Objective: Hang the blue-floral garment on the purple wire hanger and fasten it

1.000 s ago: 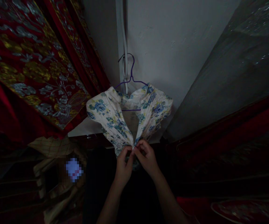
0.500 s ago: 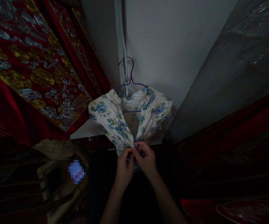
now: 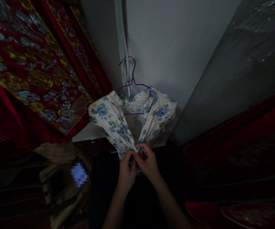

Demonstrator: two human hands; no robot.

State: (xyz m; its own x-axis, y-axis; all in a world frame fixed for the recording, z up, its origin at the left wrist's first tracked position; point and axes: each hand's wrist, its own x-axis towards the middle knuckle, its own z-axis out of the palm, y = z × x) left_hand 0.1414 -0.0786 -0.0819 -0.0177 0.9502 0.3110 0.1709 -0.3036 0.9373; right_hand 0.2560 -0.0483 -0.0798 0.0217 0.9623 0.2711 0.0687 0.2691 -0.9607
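A white blouse (image 3: 118,117) with blue, green and yellow flowers hangs on a purple hanger (image 3: 133,74). Its collar and upper front lie apart in a V. At the bottom of that V, my left hand (image 3: 127,167) pinches one front edge between thumb and fingers. Close against it, my right hand (image 3: 148,162) pinches the other edge, its fingers curled and their tips touching the left ones. My fingers hide the exact spot where the two edges meet. The lower part of the blouse fades into darkness behind my hands.
The hanger's hook is caught on a pale strap (image 3: 125,41) by the grey-white wall (image 3: 175,54). Red cloth with gold and silver embroidery (image 3: 39,76) hangs at left. Below it is a wooden chair (image 3: 48,181). Clear plastic sheeting (image 3: 242,63) covers the right side.
Both hands keep their pinch at the front edges, with only slight finger movement. The view has shifted a little; the blouse still hangs in the same place.
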